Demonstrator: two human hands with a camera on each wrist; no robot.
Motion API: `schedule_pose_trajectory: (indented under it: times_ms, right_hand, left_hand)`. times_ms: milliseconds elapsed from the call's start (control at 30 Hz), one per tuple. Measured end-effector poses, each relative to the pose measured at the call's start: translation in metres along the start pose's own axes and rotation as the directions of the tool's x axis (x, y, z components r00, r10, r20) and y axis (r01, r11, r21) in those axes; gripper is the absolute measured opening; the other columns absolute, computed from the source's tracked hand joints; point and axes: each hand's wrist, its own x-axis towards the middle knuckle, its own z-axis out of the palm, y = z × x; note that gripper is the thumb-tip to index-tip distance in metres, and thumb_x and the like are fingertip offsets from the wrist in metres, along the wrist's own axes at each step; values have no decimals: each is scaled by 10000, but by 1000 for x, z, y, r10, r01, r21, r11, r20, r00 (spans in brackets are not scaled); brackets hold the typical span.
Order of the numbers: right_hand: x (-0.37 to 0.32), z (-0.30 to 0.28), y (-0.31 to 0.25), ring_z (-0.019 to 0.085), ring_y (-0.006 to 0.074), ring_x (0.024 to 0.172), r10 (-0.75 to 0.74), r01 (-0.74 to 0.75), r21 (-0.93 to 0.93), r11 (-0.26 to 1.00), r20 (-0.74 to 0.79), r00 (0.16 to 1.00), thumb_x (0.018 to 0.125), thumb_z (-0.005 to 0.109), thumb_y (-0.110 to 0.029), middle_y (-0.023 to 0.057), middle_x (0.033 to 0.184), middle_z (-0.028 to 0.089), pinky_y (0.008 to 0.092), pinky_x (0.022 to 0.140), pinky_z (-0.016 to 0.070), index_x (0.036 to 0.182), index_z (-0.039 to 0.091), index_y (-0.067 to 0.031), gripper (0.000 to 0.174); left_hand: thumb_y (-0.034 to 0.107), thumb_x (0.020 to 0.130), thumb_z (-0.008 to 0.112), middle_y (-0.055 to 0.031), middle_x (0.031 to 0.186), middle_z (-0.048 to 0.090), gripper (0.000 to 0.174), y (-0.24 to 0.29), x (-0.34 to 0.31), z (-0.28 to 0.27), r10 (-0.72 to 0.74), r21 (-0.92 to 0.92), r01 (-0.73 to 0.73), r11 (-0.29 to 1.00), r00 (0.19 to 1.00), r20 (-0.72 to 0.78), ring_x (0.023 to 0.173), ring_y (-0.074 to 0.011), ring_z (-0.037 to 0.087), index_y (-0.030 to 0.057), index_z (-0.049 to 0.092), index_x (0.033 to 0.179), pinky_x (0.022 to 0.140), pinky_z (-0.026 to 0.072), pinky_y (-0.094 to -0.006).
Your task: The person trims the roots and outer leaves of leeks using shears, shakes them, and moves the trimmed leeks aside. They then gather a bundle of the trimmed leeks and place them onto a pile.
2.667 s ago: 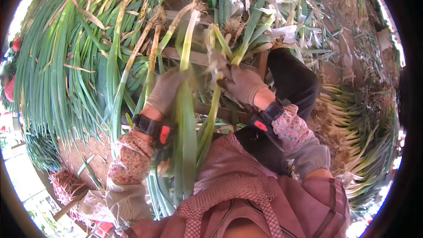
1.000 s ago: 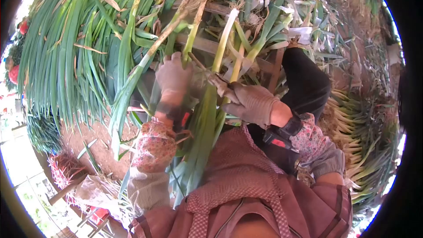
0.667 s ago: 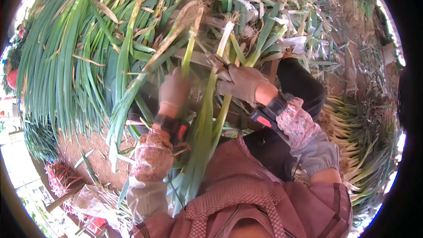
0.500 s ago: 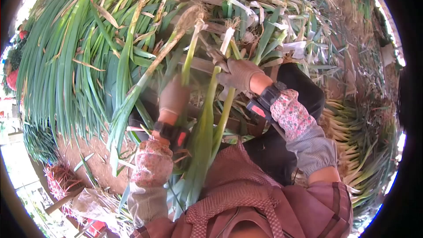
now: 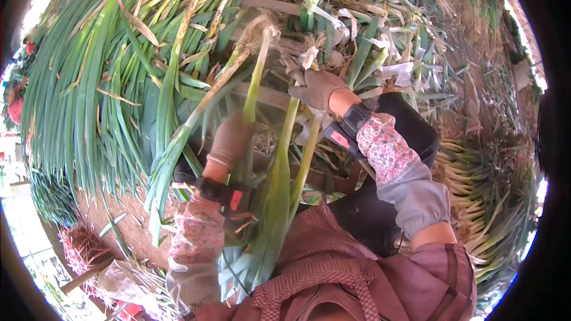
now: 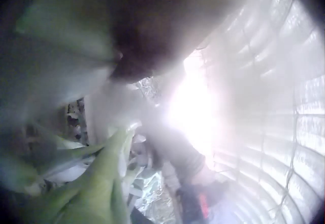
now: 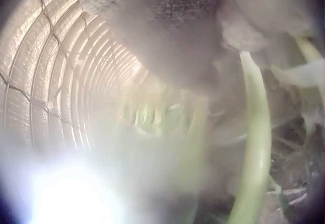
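Both hands wear thin gloves. My left hand [image 5: 232,139] grips a green onion [image 5: 257,77], its pale root end pointing up and away in the head view. To the right, my right hand [image 5: 321,89] pinches another green onion [image 5: 288,128] close below its white root end. Green leaves [image 5: 270,208] of the stalks hang down over the lap. In the right wrist view a pale stem [image 7: 258,143] runs down from blurred gloved fingers [image 7: 244,28]. Haze blurs the left wrist view, where green stalks [image 6: 99,183] show below the dark hand.
A large heap of green onions [image 5: 89,95] lies on the left. Wooden slats [image 5: 270,6] and peeled leaf scraps [image 5: 410,53] are beyond the hands. A row of onions [image 5: 470,190] lies right of the bent knee [image 5: 410,122]. Bare ground [image 5: 122,220] shows at lower left.
My left hand drew back toward the body over the last second, keeping its onion. My right hand moved away from the body and slightly left, up the white stem toward the roots.
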Motion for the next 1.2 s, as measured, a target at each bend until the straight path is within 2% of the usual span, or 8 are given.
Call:
schedule_pose_trajectory:
  times_ms: [67, 300, 400, 533, 667, 800, 1000, 1200]
  right_hand:
    - [12, 16, 16, 657, 428, 967, -6, 8, 36, 999, -60, 998, 882, 558, -538, 260, 992, 681, 466, 867, 506, 1202, 593, -19, 610]
    - [-7, 8, 3, 653, 433, 980, -18, 19, 44, 999, -31, 999, 896, 560, -537, 278, 991, 677, 466, 875, 502, 1110, 616, 37, 615]
    - [-9, 15, 0, 656, 429, 977, 8, -6, 38, 999, -51, 999, 901, 562, -522, 275, 998, 677, 463, 877, 502, 1113, 621, 33, 597]
    - [-3, 15, 2, 660, 423, 955, -11, 11, 51, 999, 7, 1000, 899, 569, -517, 270, 974, 678, 466, 869, 503, 1172, 625, -20, 571]
    - [4, 16, 12, 661, 416, 932, -62, 65, 39, 997, -72, 995, 886, 581, -514, 260, 941, 677, 471, 857, 503, 1251, 598, -73, 572]
    - [5, 10, 9, 660, 414, 929, -36, 37, 26, 999, -38, 999, 880, 583, -513, 246, 927, 678, 473, 851, 500, 1250, 590, -67, 579]
    - [-7, 21, 12, 668, 404, 875, -146, 150, 94, 984, -47, 988, 888, 582, -491, 239, 854, 666, 458, 818, 507, 1149, 628, -36, 527]
    - [-30, 16, 35, 660, 374, 791, 88, -56, 209, 976, -149, 985, 883, 630, -467, 240, 821, 650, 424, 772, 507, 1041, 614, 32, 524]
  left_hand:
    - [259, 912, 642, -52, 960, 657, 427, 32, -9, -21, -151, -222, 181, 958, 978, 145, 862, -125, 559, -29, 612, 1226, 781, 477, -280]
    - [268, 919, 647, -12, 894, 602, 409, 27, -33, -23, -232, -609, 321, 725, 947, 223, 811, -122, 588, -14, 606, 1213, 723, 487, -272]
    - [279, 917, 663, -17, 892, 601, 393, 16, -33, -16, -224, -609, 342, 716, 938, 263, 806, -125, 593, 3, 610, 1192, 714, 487, -271]
    - [255, 905, 678, -44, 910, 621, 381, -9, -20, 14, 54, -114, -56, 992, 998, -18, 816, -170, 610, -18, 602, 1159, 744, 505, -299]
    - [237, 858, 704, -169, 991, 676, 501, 10, -32, 26, -88, 59, 92, 994, 994, -64, 884, -202, 635, -41, 571, 1254, 811, 504, -310]
    - [299, 845, 654, -217, 972, 670, 392, 19, -38, 28, 6, 105, 9, 994, 991, -136, 931, -433, 630, 124, 569, 1186, 797, 504, -480]
    - [226, 852, 715, -128, 964, 668, 400, 25, -43, 7, 29, -290, -56, 955, 995, -99, 834, -243, 638, 66, 602, 1201, 783, 505, -355]
    - [219, 846, 711, -160, 997, 679, 413, 20, -41, 29, 15, -269, -22, 963, 999, -28, 889, -281, 656, 43, 606, 1204, 815, 502, -371]
